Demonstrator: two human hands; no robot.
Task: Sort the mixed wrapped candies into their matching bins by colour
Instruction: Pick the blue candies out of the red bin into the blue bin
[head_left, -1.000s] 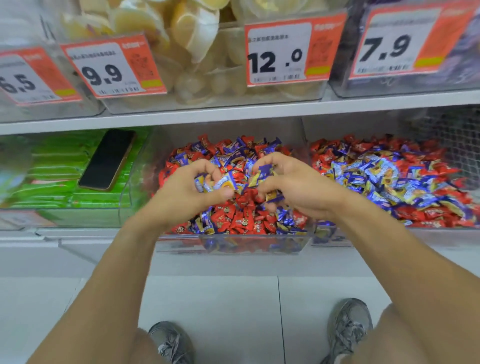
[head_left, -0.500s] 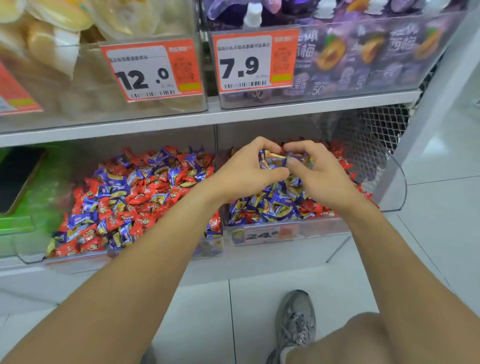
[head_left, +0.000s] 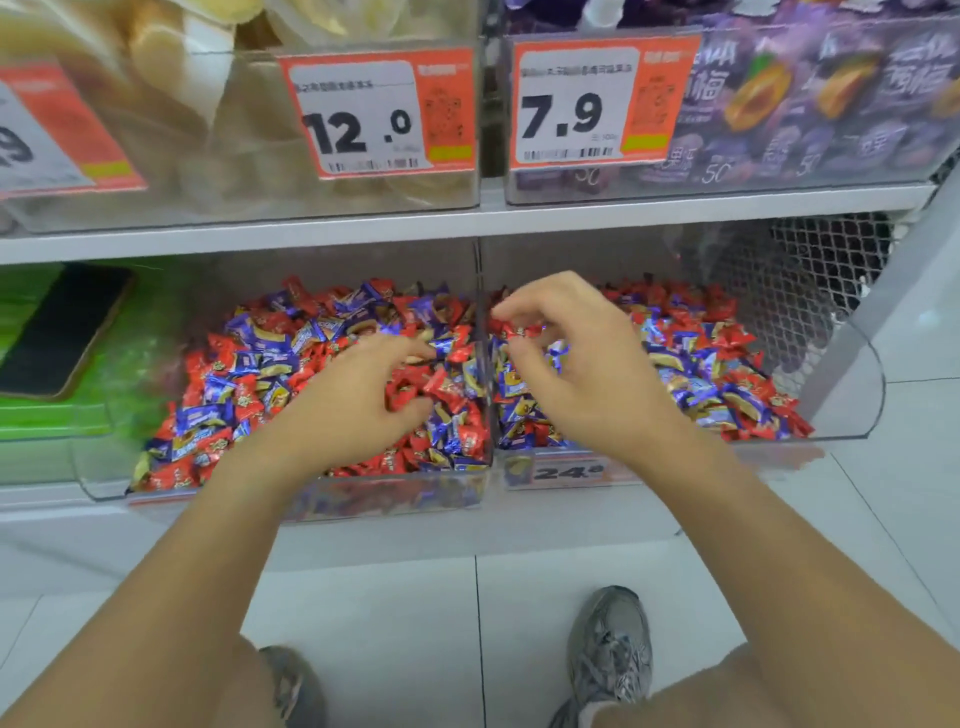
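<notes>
Right hand (head_left: 582, 364) pinches a red candy (head_left: 519, 330), long axis lying left-right, just right of the clear divider (head_left: 485, 364). Left hand (head_left: 358, 405), left of it, curls around red candies (head_left: 410, 389).

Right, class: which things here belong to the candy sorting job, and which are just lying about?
Part of the job:
left hand in the left bin
right hand pinching a red candy over the right bin
mixed red and blue candies

Just lying about:
phone on green packs
price tags
purple packets
</notes>
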